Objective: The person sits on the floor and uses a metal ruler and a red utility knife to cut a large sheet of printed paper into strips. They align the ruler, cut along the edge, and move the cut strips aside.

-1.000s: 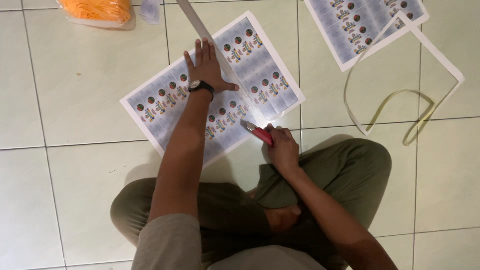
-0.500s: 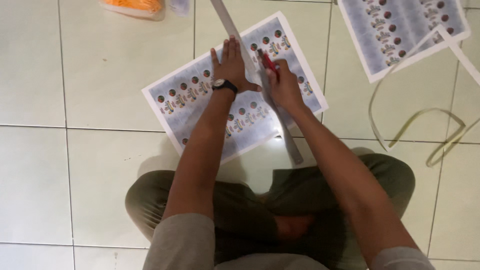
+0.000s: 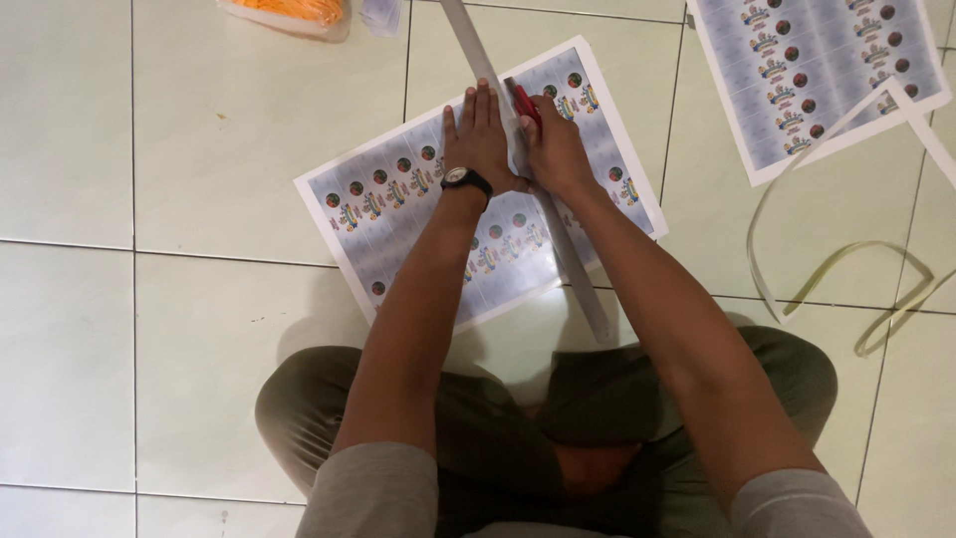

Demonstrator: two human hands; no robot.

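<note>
A printed sheet (image 3: 398, 199) with rows of small colourful labels lies on the tiled floor in front of my crossed legs. A long metal ruler (image 3: 568, 259) runs diagonally across it. My left hand (image 3: 481, 134), with a wristwatch, presses flat on the ruler and sheet, fingers spread. My right hand (image 3: 558, 149) is just right of the ruler, closed around a red-handled cutter (image 3: 526, 102) whose tip meets the ruler's edge near the sheet's far end.
A second printed sheet (image 3: 817, 70) lies at the upper right. Long curled paper strips (image 3: 846, 254) trail across the floor on the right. An orange bag (image 3: 294, 12) sits at the top edge.
My right hand has carried the red cutter from the near edge of the sheet up along the ruler to its far part. My left hand has stayed pressed on the ruler.
</note>
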